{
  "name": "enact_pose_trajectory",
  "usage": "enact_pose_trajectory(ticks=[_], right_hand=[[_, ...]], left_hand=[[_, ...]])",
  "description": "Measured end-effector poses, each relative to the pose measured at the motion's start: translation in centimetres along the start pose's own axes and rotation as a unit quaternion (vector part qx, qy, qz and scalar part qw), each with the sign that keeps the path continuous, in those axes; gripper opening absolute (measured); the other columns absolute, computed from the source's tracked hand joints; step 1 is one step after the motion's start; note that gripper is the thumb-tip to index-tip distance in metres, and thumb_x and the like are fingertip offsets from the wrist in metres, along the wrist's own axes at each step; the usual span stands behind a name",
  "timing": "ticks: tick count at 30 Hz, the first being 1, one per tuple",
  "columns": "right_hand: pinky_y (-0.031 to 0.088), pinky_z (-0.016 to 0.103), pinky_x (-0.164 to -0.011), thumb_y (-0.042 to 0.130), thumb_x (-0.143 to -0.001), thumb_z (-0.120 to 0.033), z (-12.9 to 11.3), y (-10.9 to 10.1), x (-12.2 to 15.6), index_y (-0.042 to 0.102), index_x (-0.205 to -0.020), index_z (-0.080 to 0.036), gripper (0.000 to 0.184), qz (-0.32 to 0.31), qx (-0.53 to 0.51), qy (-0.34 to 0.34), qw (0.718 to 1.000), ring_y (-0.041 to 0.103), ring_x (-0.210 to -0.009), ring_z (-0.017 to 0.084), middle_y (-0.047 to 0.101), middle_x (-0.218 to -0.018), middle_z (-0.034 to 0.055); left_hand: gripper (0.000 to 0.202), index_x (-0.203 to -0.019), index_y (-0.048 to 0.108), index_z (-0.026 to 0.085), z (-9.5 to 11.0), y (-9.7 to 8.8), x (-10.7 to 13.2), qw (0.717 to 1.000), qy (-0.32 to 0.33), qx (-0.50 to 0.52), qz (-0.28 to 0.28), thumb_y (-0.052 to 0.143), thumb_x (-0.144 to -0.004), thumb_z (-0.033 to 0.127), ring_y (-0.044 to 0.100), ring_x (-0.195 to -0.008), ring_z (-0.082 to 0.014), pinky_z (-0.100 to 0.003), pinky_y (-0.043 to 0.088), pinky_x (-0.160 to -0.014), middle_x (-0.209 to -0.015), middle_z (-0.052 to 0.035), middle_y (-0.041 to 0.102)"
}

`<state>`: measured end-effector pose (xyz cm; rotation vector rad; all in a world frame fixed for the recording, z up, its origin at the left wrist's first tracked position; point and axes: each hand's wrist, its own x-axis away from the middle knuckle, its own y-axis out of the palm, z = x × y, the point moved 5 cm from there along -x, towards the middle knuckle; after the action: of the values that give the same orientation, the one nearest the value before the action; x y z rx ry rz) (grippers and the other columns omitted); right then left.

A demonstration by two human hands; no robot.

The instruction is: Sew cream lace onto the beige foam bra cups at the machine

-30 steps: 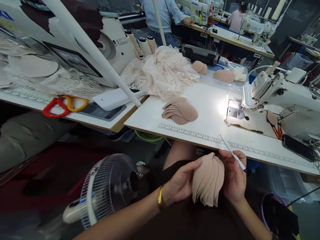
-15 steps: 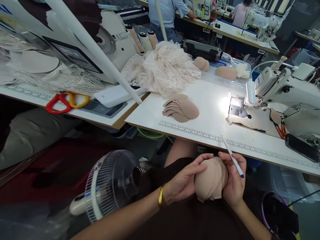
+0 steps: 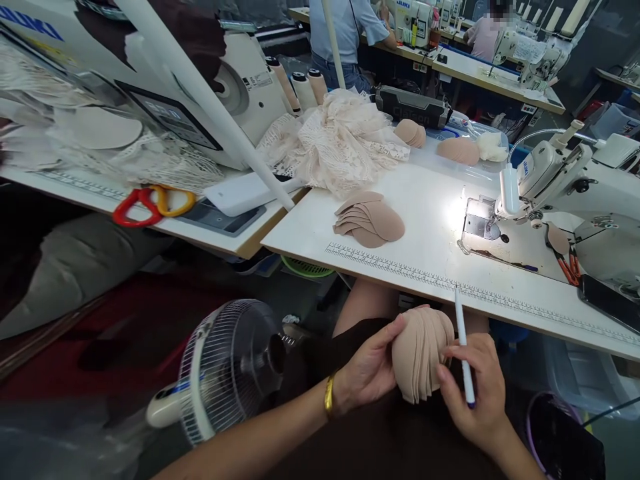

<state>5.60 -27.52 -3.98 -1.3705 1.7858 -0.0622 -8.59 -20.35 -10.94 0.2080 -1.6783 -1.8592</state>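
Over my lap, my left hand grips a fanned stack of beige oval fabric pieces, thumb on top and fingers underneath. The pieces overlap like layers, their edges showing. At the stack's right side, my right hand has its thumb and fingertips at the edges of the pieces. A white pen with a dark purple end is held among the right-hand fingers, its thin tip pointing toward the table. On the table lies a second fanned pile of beige pieces, apart from both hands.
A lit sewing machine stands on the right of the table. Near it lie orange-handled snips and a black phone. Lace fabric is heaped behind. Red-and-yellow-handled scissors lie left; a fan stands below.
My right hand has turned and moved from supporting the stack's side to fingering its edges. The pieces are spread into more visible layers, and the pen stands more upright. The view has shifted slightly.
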Motion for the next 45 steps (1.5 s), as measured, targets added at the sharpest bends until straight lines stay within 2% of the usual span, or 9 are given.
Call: enact_pose_trajectory(ticks=[8,13,17,20,25,29,33,37,45], right_hand=[[0.048,0.036,-0.073,0.066,-0.092,0.000,-1.5,0.9,-0.4,0.061,-0.106,-0.021,0.027,0.050,0.041,-0.062,0.996,0.060,-0.072,0.017,0.070,-0.083,0.0005],[0.053,0.038,-0.076,0.066,-0.093,-0.004,-1.5,1.5,0.4,0.064,-0.113,-0.022,0.028,0.006,-0.009,-0.127,0.992,0.067,-0.079,0.019,0.076,-0.091,0.0028],[0.054,0.050,-0.099,0.058,-0.103,-0.022,0.9,0.7,1.1,0.057,-0.134,-0.030,0.033,0.110,-0.151,0.033,0.982,0.067,-0.116,0.026,0.073,-0.123,0.0071],[0.053,0.054,-0.102,0.047,-0.109,-0.038,2.4,2.0,1.6,0.055,-0.136,-0.030,0.030,0.136,-0.253,0.191,0.938,0.066,-0.124,0.028,0.070,-0.133,0.0106],[0.058,0.052,-0.096,0.043,-0.109,-0.042,1.9,3.7,1.2,0.056,-0.131,-0.029,0.029,0.161,-0.345,0.215,0.899,0.072,-0.113,0.027,0.075,-0.119,0.0097],[0.057,0.053,-0.100,0.047,-0.108,-0.038,1.6,3.6,0.8,0.056,-0.130,-0.029,0.026,0.188,-0.331,0.190,0.905,0.070,-0.118,0.027,0.073,-0.120,0.0091],[0.054,0.056,-0.105,0.051,-0.107,-0.036,1.6,3.8,0.4,0.055,-0.132,-0.027,0.027,0.156,-0.298,0.174,0.926,0.066,-0.126,0.028,0.070,-0.126,0.0110],[0.051,0.056,-0.108,0.055,-0.106,-0.028,2.0,2.8,0.6,0.054,-0.133,-0.028,0.028,0.185,-0.247,0.132,0.942,0.064,-0.124,0.025,0.068,-0.122,0.0083],[0.054,0.053,-0.100,0.066,-0.099,-0.021,2.2,2.4,0.7,0.055,-0.133,-0.027,0.036,0.121,-0.129,0.116,0.977,0.063,-0.118,0.027,0.069,-0.118,0.0089]], left_hand=[[0.052,-0.145,0.060,0.025,0.2,-0.9,0.1,0.997,0.064,0.006,0.041,0.074,-0.097,0.042,0.063,-0.131,-0.0292,-0.048,0.044,-0.119,-0.140,-0.0096,0.068],[0.043,-0.131,0.069,0.026,0.5,-0.8,0.4,0.996,0.076,0.009,0.044,0.079,-0.093,0.042,0.070,-0.116,-0.0248,-0.045,0.048,-0.114,-0.134,-0.0076,0.071],[0.043,-0.126,0.073,0.026,-0.1,-0.2,0.5,0.999,0.022,-0.018,0.018,0.077,-0.092,0.053,0.069,-0.117,-0.0266,-0.043,0.050,-0.108,-0.130,-0.0088,0.073],[0.052,-0.126,0.074,0.022,-0.8,0.3,0.7,0.997,-0.031,-0.061,-0.025,0.075,-0.091,0.060,0.066,-0.122,-0.0281,-0.041,0.046,-0.112,-0.132,-0.0112,0.071],[0.053,-0.139,0.068,0.023,-1.0,-0.1,1.1,0.995,-0.058,-0.066,-0.039,0.076,-0.093,0.047,0.056,-0.136,-0.0303,-0.047,0.036,-0.122,-0.146,-0.0119,0.064],[0.049,-0.139,0.070,0.023,-0.8,-0.5,0.9,0.997,-0.043,-0.053,-0.043,0.072,-0.096,0.047,0.053,-0.141,-0.0304,-0.045,0.035,-0.123,-0.144,-0.0107,0.066],[0.053,-0.136,0.073,0.017,-0.8,-0.4,0.9,0.994,-0.071,-0.051,-0.072,0.071,-0.096,0.051,0.051,-0.144,-0.0346,-0.046,0.032,-0.125,-0.139,-0.0143,0.069],[0.051,-0.137,0.072,0.022,0.2,-0.6,1.1,0.996,-0.028,-0.042,-0.066,0.073,-0.094,0.050,0.059,-0.135,-0.0336,-0.046,0.038,-0.120,-0.137,-0.0120,0.071],[0.047,-0.144,0.063,0.028,0.9,0.6,0.8,0.997,0.013,-0.036,-0.070,0.071,-0.099,0.034,0.060,-0.134,-0.0299,-0.051,0.039,-0.118,-0.146,-0.0124,0.064]])
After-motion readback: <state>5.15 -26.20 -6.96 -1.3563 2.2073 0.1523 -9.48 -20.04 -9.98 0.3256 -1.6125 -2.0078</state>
